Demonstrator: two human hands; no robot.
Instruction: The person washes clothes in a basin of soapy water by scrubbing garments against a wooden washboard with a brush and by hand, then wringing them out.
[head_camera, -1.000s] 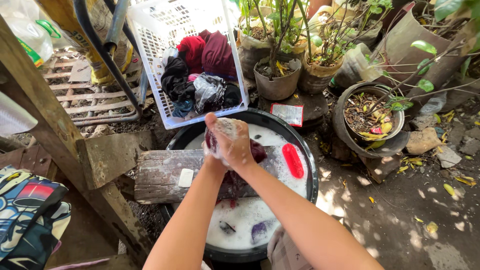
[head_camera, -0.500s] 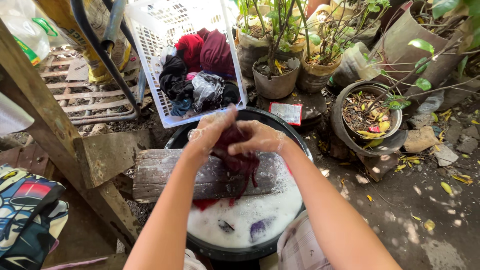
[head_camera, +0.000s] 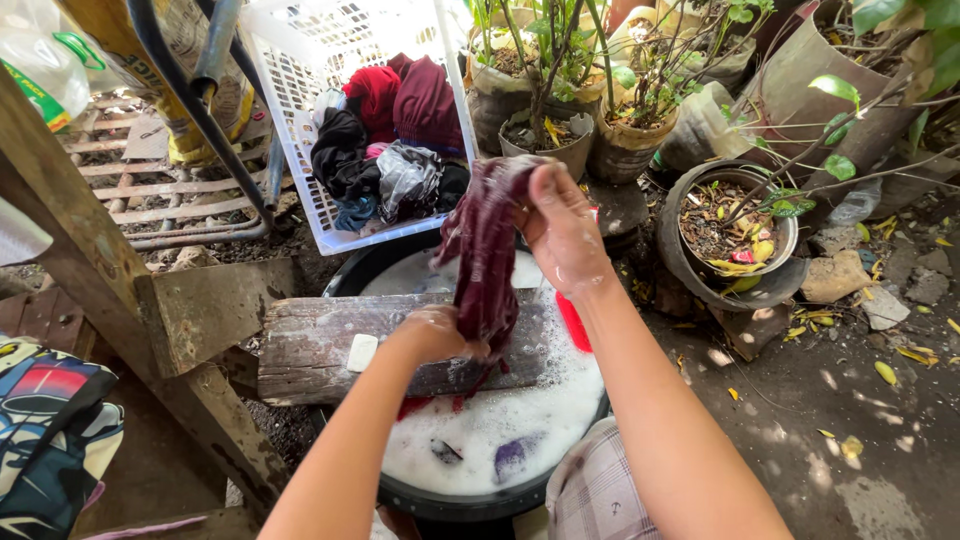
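At the far left a patterned fabric bundle (head_camera: 55, 430) lies beside a wooden post (head_camera: 110, 270). Next comes the weathered wooden plank (head_camera: 320, 345), laid across the black wash basin (head_camera: 480, 495), with a white bar of soap (head_camera: 362, 352) resting on it. Behind stands a white laundry basket (head_camera: 300, 130) holding dark and red clothes, apparently wrung out already. The left hand (head_camera: 435, 335), soapy, is closed around the lower end of the maroon garment (head_camera: 485, 260), pressing it against the plank. The garment hangs stretched upward from there to the right hand (head_camera: 562, 225), whose fingers are clenched on its upper end above the basin. A red scrubbing brush (head_camera: 573, 322) shows just behind the right forearm, on the plank's edge. Foamy water fills the basin, and a few more pieces lie submerged in it, so washing looks partway: some clothes done, this one in hand, others left. Potted plants (head_camera: 735, 225) stand at the right.
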